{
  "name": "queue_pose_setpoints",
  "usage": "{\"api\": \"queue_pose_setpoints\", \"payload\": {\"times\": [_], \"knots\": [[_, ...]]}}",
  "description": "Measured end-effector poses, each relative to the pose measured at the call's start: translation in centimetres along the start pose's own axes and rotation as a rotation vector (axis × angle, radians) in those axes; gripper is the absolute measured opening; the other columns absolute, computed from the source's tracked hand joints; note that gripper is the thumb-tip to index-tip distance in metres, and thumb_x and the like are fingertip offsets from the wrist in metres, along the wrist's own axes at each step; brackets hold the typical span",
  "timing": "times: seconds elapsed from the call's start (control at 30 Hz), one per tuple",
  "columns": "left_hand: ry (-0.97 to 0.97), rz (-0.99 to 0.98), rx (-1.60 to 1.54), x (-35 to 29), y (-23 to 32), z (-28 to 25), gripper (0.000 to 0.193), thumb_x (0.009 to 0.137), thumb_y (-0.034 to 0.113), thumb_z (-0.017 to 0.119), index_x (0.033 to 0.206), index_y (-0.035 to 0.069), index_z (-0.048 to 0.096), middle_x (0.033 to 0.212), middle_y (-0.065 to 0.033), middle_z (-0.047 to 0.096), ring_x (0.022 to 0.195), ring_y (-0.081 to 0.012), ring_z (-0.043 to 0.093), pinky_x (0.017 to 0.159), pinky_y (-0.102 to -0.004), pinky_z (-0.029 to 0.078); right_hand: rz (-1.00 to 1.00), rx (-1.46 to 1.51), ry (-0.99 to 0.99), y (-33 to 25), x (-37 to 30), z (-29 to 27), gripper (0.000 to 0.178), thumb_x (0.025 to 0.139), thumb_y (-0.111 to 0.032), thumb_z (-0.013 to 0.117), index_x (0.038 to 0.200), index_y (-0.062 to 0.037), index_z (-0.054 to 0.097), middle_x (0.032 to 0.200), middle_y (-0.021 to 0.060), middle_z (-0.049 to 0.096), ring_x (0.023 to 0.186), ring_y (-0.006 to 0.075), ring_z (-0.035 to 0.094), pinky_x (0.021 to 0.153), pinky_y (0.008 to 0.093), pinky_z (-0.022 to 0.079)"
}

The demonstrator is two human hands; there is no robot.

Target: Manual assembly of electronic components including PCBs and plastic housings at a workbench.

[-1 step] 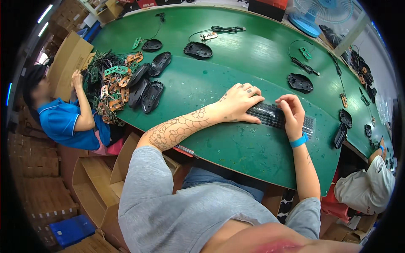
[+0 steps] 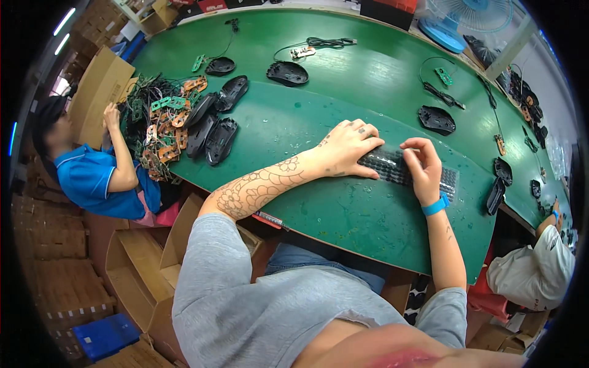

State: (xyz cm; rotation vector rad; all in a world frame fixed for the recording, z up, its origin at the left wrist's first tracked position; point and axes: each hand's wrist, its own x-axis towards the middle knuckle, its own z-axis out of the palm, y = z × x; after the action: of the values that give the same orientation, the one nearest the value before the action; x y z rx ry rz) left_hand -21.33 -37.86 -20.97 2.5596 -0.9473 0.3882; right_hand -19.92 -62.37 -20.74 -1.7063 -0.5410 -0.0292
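Note:
A clear plastic sheet with rows of small black round pads (image 2: 392, 165) lies on the green table in front of me. My left hand (image 2: 351, 149) rests flat over the sheet's left end, fingers spread, with the thumb along its near edge. Above the sheet's right part, my right hand (image 2: 424, 167) is curled, thumb and forefinger brought together. Whatever may be in that pinch is too small to make out. The right end of the sheet shows past my right wrist, which wears a blue band (image 2: 435, 205).
Black mouse shells (image 2: 221, 140) and a heap of circuit boards with cables (image 2: 165, 129) lie to the left. More shells (image 2: 437, 121) and cabled boards are spread beyond and to the right. A co-worker in blue (image 2: 98, 175) sits left; another person's pale sleeve (image 2: 527, 270) is at right.
My right hand has shifted very slightly, its thumb and forefinger lower and closer together over the sheet. My left hand stays where it was.

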Motion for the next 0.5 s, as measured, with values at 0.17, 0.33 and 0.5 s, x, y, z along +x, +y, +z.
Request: {"api": "queue_pose_setpoints", "payload": {"times": [0.17, 0.33, 0.5], "knots": [[-0.038, -0.024, -0.051, -0.1, -0.7, -1.4, 0.059, 0.075, 0.049, 0.080, 0.120, 0.012, 0.066, 0.118, -0.0064, 0.061, 0.105, -0.0266, 0.057, 0.094, -0.0403, 0.044, -0.322, -0.546, -0.137, -1.2, 1.0, 0.4, 0.046, 0.080, -0.017, 0.077, 0.120, -0.0040, 0.061, 0.118, 0.0116, 0.064, 0.106, 0.0288, 0.061, 0.095, 0.0372, 0.049], [0.050, 0.004, -0.050, -0.4, -1.1, -0.8, 0.050, 0.077, 0.044, 0.079, 0.114, 0.014, 0.067, 0.114, -0.0050, 0.061, 0.102, -0.0243, 0.056, 0.090, -0.0374, 0.045, -0.320, -0.668, -0.214, -0.8, 0.7, -0.4, 0.045, 0.080, -0.020, 0.078, 0.121, -0.0066, 0.062, 0.118, 0.0111, 0.064, 0.106, 0.0284, 0.061, 0.094, 0.0377, 0.050], [0.079, 0.028, 0.002, -0.4, -0.7, -1.1, 0.041, 0.079, 0.040, 0.078, 0.110, 0.014, 0.068, 0.108, -0.0023, 0.063, 0.099, -0.0214, 0.057, 0.089, -0.0358, 0.045, -0.312, -0.675, -0.213, -0.6, 0.3, -0.4, 0.040, 0.083, -0.020, 0.076, 0.118, -0.0080, 0.064, 0.113, 0.0090, 0.067, 0.101, 0.0266, 0.063, 0.091, 0.0370, 0.051]]}}
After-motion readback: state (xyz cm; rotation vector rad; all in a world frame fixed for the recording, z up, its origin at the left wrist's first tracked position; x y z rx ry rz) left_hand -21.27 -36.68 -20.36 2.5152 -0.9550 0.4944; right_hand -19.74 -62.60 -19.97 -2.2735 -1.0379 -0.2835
